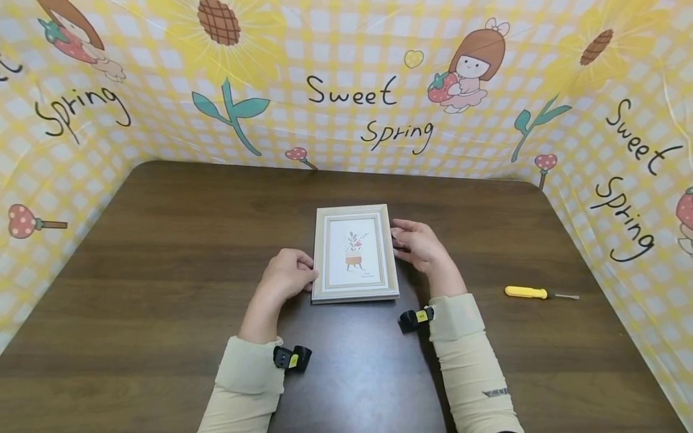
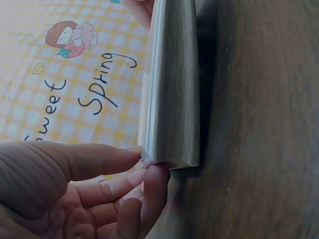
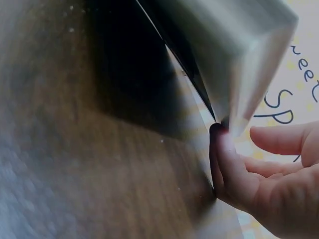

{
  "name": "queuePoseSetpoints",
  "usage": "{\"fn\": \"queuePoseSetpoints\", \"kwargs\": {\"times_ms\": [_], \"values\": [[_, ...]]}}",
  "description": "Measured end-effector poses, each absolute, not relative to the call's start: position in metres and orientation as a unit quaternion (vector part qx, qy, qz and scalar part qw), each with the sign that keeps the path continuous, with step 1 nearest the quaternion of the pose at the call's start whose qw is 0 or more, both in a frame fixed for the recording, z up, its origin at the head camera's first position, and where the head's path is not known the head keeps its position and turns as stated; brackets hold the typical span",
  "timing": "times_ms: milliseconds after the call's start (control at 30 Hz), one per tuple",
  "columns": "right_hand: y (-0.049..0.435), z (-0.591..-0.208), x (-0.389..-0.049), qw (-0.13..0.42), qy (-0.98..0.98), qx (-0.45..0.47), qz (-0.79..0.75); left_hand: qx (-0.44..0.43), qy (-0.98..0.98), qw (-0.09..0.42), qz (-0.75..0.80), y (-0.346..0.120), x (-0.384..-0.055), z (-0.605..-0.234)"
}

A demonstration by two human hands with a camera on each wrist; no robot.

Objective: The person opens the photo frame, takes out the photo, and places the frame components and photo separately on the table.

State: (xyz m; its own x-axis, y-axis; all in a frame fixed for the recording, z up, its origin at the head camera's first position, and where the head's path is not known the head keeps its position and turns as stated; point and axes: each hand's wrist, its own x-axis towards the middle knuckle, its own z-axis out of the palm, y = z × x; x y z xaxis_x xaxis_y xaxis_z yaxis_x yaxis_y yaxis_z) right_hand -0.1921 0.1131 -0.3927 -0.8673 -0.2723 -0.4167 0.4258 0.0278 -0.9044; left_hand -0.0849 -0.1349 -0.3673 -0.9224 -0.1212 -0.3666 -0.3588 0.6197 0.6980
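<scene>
A picture frame with a pale wooden border lies face up near the table's middle, showing a print of a potted plant. My left hand pinches its left edge near the lower corner. In the left wrist view, the thumb is at the face edge and fingers curl at the underside. My right hand is at the frame's right side. A fingertip meets the lower edge in the right wrist view, while the thumb stands apart from it. A dark shadow shows beneath the frame there.
To the right on the brown wooden table lies a screwdriver with a yellow handle, its tip pointing right. A yellow checked cloth with printed flowers and lettering stands like a wall around the table's back and sides.
</scene>
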Motion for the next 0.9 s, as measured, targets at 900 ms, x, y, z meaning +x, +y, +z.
{"fn": "queuePoseSetpoints", "kwargs": {"times_ms": [900], "values": [[0.120,-0.397,-0.192,0.293,0.611,0.052,-0.734,-0.131,0.832,0.165,0.513,-0.145,-0.091,-0.383]]}}
